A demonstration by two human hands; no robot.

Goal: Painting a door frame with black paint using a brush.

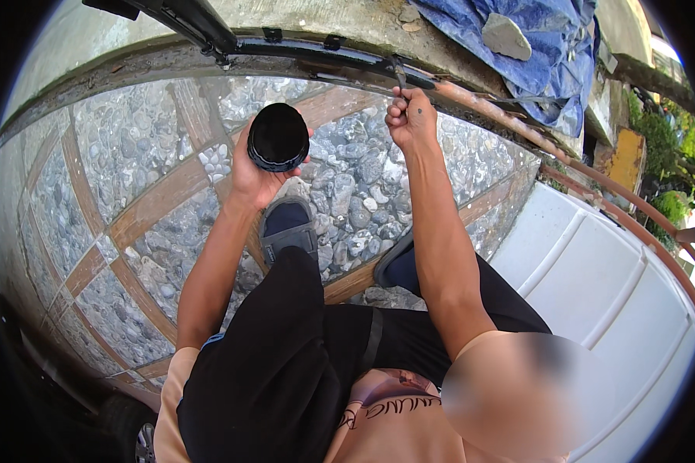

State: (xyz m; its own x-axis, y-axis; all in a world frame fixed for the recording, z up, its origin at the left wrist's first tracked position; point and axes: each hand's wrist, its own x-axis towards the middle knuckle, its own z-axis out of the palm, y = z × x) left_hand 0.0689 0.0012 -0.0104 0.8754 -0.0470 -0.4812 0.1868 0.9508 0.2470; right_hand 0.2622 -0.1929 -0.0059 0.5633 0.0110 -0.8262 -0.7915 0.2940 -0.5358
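Observation:
My left hand [256, 174] is wrapped round a round paint can [278, 137] with a dark inside and black smears on its rim. It holds the can over the patterned floor. My right hand [414, 117] is closed round the handle of a paintbrush [398, 71]. The brush's dark bristles meet a long metal rail [309, 52] beyond the can. Left of the brush the rail is glossy black; to the right a reddish-brown stretch [486, 108] runs on. The fingers hide most of the brush handle.
A black upright post [197, 27] joins the rail at the far left. A blue tarp [471, 38] with a stone [506, 37] on it lies beyond the rail. White ridged panels [579, 255] stand at the right. My sandalled feet rest on the pebbled floor [355, 177].

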